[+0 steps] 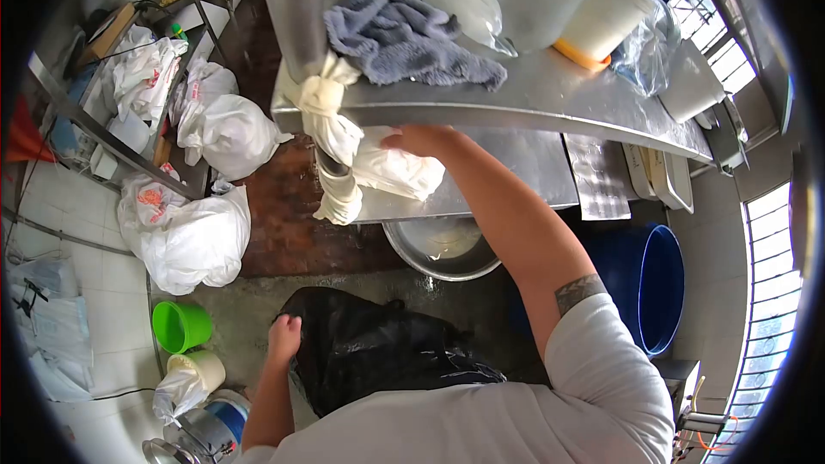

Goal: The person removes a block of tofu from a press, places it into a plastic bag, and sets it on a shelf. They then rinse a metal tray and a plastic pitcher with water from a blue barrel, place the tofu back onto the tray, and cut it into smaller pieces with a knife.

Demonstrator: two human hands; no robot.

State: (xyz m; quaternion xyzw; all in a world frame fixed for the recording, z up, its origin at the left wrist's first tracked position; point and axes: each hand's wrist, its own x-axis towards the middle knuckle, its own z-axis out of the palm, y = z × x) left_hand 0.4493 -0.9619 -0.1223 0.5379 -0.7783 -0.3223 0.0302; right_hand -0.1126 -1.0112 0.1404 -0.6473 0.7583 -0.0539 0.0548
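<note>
My right hand presses flat on a white bag under the shelf. My left hand grips a black bag.

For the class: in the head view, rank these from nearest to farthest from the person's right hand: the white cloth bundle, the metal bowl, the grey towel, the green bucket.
1. White cloth bundle: under the right hand, touching it, on the lower shelf.
2. Grey towel: on the upper shelf, above the hand.
3. Metal bowl: below the shelf; close to the towel's rank, hard to call.
4. Green bucket: on the floor, far left.
</note>
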